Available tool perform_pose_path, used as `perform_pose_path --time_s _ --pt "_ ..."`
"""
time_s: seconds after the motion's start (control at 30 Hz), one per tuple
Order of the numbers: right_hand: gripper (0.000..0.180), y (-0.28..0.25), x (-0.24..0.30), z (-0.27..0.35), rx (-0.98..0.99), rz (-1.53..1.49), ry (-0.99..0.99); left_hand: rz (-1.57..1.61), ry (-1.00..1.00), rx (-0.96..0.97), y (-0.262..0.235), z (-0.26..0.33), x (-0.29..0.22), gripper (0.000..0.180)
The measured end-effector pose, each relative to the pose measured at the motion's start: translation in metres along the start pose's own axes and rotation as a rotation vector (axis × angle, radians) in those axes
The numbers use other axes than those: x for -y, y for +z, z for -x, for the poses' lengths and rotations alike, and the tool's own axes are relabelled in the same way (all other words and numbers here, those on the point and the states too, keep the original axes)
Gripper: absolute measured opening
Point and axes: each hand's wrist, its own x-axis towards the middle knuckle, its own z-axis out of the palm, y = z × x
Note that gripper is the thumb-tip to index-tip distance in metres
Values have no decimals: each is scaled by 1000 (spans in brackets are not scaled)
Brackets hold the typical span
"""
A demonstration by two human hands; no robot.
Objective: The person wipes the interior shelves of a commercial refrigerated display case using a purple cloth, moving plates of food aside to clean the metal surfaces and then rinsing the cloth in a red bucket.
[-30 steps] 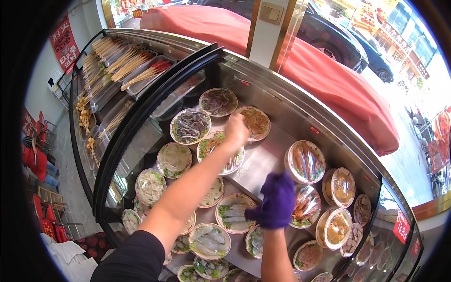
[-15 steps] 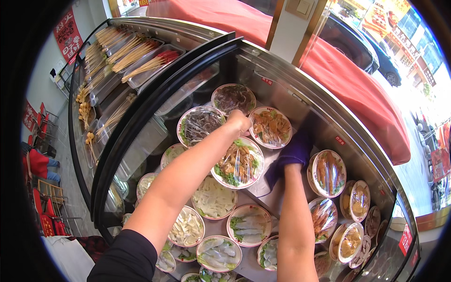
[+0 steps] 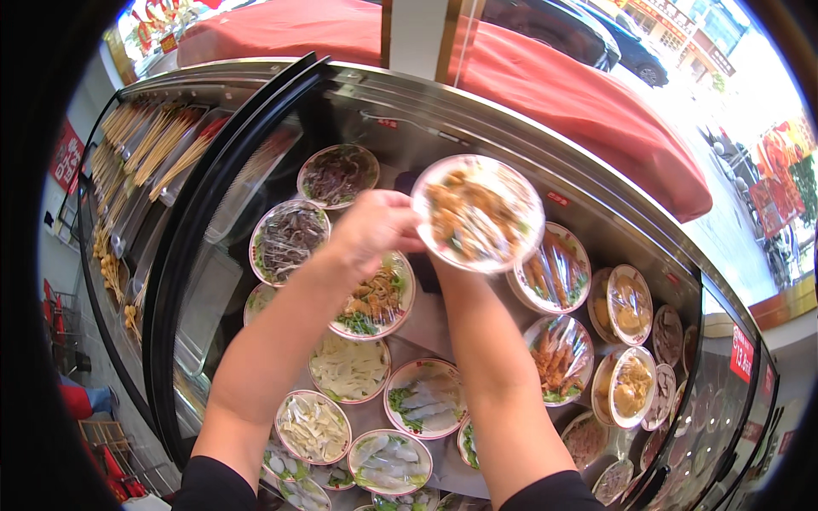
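Observation:
My left hand [image 3: 381, 230] grips the rim of a film-wrapped plate of browned food pieces [image 3: 477, 213], lifted above the shelf and slightly blurred. My right forearm [image 3: 490, 358] reaches in behind this plate, so its hand and fingers are hidden. A bit of purple cloth [image 3: 407, 181] shows between my left hand and the raised plate. Below my left wrist lies a plate of brown pieces with greens [image 3: 375, 298]. Two plates of dark strips, one nearer [image 3: 290, 243] and one farther [image 3: 338, 175], sit left of the hand.
Several wrapped plates stand to the right, including one with reddish-brown pieces [image 3: 558, 358]. Pale food plates [image 3: 349, 366] fill the near shelf. A black-framed glass edge [image 3: 175, 281] bounds the left side, with skewers [image 3: 162, 140] beyond. The metal case rim [image 3: 511, 128] curves along the back.
My left hand has lifted the plate of browned food off the shelf and brought it up and nearer. My right hand, earlier covered by the purple cloth on the shelf, is now behind the plate.

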Motion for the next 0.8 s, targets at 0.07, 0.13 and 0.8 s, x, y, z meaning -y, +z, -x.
perform_pose_path --time_s 0.07,0.13,0.8 --pt "31 -2 1 13 3 -17 -21 38 -63 133 52 -5 11 17" --pt "30 0 10 22 1 -53 -49 -35 -69 107 95 -17 29 16" --pt "30 31 8 -70 204 239 -290 215 191 -699 -45 159 130 18"
